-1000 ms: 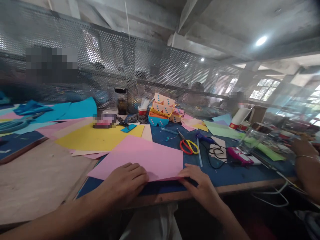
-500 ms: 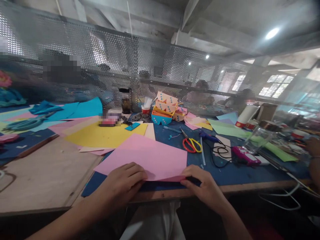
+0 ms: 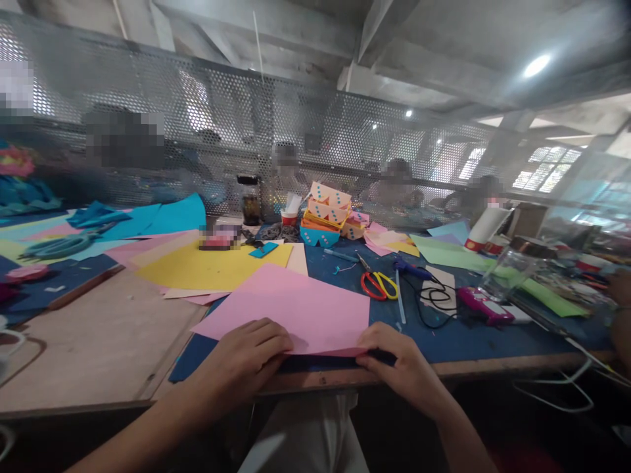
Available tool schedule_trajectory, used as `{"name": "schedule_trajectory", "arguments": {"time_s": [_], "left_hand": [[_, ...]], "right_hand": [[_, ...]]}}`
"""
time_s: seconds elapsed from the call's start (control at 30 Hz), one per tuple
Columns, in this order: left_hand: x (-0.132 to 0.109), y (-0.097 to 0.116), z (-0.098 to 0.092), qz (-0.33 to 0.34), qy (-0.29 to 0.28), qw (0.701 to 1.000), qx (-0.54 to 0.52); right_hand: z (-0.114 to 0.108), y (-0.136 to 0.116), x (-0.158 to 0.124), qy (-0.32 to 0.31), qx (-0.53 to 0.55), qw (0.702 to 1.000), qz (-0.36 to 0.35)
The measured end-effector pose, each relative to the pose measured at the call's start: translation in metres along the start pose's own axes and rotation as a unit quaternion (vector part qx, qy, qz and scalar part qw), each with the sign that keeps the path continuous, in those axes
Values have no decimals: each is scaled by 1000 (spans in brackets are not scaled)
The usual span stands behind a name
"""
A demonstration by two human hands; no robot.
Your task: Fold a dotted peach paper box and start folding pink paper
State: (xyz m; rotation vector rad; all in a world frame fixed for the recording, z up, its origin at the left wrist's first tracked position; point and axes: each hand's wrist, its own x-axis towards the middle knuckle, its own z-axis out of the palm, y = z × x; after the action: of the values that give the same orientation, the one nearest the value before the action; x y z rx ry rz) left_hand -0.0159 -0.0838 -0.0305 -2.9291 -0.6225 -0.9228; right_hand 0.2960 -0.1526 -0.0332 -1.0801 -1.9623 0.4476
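A pink sheet of paper (image 3: 296, 305) lies at the table's front edge, its near edge slightly raised and curled. My left hand (image 3: 259, 348) grips that near edge around its middle, fingers bent over the top and thumb hidden beneath. At the right near corner, my right hand (image 3: 387, 351) pinches the paper between thumb and fingers. Just beyond the sheet on the right are scissors (image 3: 378, 286) with red and yellow handles. Behind its left side lies a yellow sheet (image 3: 211, 268) on top of other papers.
Stacked paper boxes (image 3: 323, 217) with blue dots stand at the back, near a dark-lidded bottle (image 3: 249, 200). To the right are a blue glue gun (image 3: 411, 268) with a looped black cord, a magenta device (image 3: 486, 307) and a glass jar (image 3: 515, 269). Large scissors (image 3: 64, 244) lie far left.
The view has shifted slightly, so things on the left sit a little further right. Both hands keep their hold on the pink paper, which looks almost unchanged.
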Motion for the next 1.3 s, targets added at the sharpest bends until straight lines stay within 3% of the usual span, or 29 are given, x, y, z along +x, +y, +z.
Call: {"name": "schedule_trajectory", "arguments": {"time_s": [0.17,0.33,0.5,0.57,0.73,0.83,1.0,1.3], "left_hand": [[1,-1,-1,-7,10,1000,-5],[-15,-1,-5,-41,11,997,-64],[-28,10,-14,-106,11,987,-120],[-25,18,-16,-127,27,986,-106],[-7,31,-11,-99,59,989,-95],[-3,28,-6,-160,62,983,-65],[0,15,-4,-258,13,966,-21],[8,5,-5,-281,-17,960,8]], "right_hand": [[-1,0,2,-14,-20,1000,-13],[-3,1,-2,-38,-71,996,-25],[2,9,-8,-6,-97,994,-49],[5,9,-7,1,-98,993,-63],[7,3,-6,1,-89,995,-45],[5,5,-12,17,-116,993,-8],[-3,16,-20,66,-202,977,14],[-4,26,-21,109,-205,971,59]]}}
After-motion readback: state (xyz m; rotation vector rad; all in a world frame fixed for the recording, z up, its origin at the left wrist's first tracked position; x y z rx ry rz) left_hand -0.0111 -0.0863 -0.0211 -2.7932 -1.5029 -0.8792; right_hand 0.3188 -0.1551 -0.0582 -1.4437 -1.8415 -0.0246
